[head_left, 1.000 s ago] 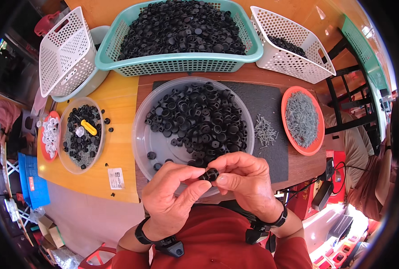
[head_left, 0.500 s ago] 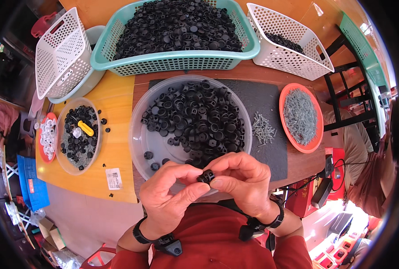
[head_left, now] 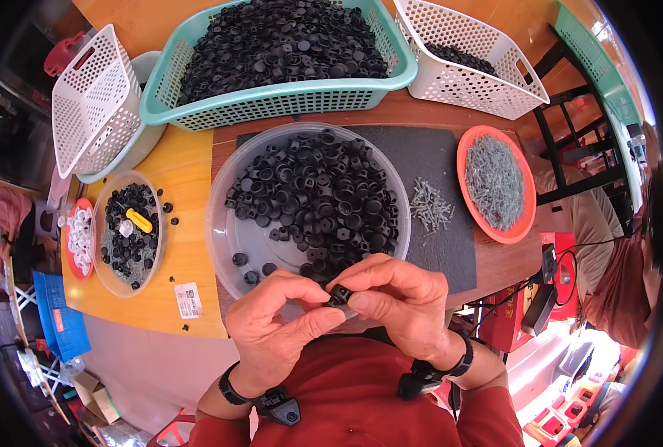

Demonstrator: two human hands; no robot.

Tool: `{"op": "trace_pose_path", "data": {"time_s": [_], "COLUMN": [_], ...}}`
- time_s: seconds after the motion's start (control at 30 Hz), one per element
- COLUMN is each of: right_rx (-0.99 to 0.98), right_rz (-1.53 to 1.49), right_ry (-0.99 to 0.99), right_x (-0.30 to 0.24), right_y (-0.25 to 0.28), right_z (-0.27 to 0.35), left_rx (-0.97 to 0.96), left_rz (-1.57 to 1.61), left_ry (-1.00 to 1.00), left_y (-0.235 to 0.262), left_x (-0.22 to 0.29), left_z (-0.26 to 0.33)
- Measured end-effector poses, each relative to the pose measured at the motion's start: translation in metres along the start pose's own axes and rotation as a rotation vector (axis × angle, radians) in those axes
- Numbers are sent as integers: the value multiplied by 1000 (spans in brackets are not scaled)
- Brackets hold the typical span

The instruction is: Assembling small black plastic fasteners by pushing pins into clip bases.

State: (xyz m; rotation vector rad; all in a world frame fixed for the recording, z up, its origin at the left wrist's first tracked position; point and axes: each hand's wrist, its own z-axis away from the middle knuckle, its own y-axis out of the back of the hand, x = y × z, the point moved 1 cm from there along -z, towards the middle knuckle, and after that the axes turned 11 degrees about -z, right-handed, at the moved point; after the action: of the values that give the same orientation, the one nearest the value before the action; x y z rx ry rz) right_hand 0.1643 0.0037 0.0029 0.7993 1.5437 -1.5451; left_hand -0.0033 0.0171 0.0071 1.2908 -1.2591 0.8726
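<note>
A small black plastic part [head_left: 339, 295] is held in front of my chest, above the near rim of a round clear tub [head_left: 220, 257]. My right hand [head_left: 406, 305] pinches it between thumb and forefinger. From the other side, my left hand [head_left: 272, 320] has its thumb and forefinger closed at the part's edge. The fingertips partly cover it, so its finer shape is hard to make out. Heaped in the tub are many black plastic parts [head_left: 339, 194], some cup-shaped, with a few lying apart near its left side.
Beyond the tub stands a green basket [head_left: 287, 100] of black parts, between two white baskets [head_left: 97, 104] [head_left: 480, 86]. To the right are loose screws [head_left: 430, 205] on a dark mat [head_left: 458, 264] and a red plate [head_left: 527, 223] of screws. A smaller tub [head_left: 153, 261] lies left.
The black part has turned a little between my fingers. My hands stay close together in nearly the same place, while the whole view of the table has shifted slightly left.
</note>
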Motion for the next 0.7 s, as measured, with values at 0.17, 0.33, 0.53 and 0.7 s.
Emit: {"op": "trace_pose_path", "data": {"time_s": [0.17, 0.33, 0.53, 0.7], "right_rx": [-36, -40, -57, -53], "right_rz": [72, 77, 43, 17], "right_ry": [81, 92, 56, 39], "right_x": [3, 5, 7, 8], "right_y": [4, 5, 6, 6], "right_z": [-2, -1, -1, 0], "left_rx": [-8, -11, -19, -67], "left_rz": [-19, -25, 40, 80], "left_ry": [16, 61, 183, 201], "left_y": [-1, -2, -3, -3], "left_x": [1, -2, -2, -5], "left_z": [0, 1, 1, 0]}}
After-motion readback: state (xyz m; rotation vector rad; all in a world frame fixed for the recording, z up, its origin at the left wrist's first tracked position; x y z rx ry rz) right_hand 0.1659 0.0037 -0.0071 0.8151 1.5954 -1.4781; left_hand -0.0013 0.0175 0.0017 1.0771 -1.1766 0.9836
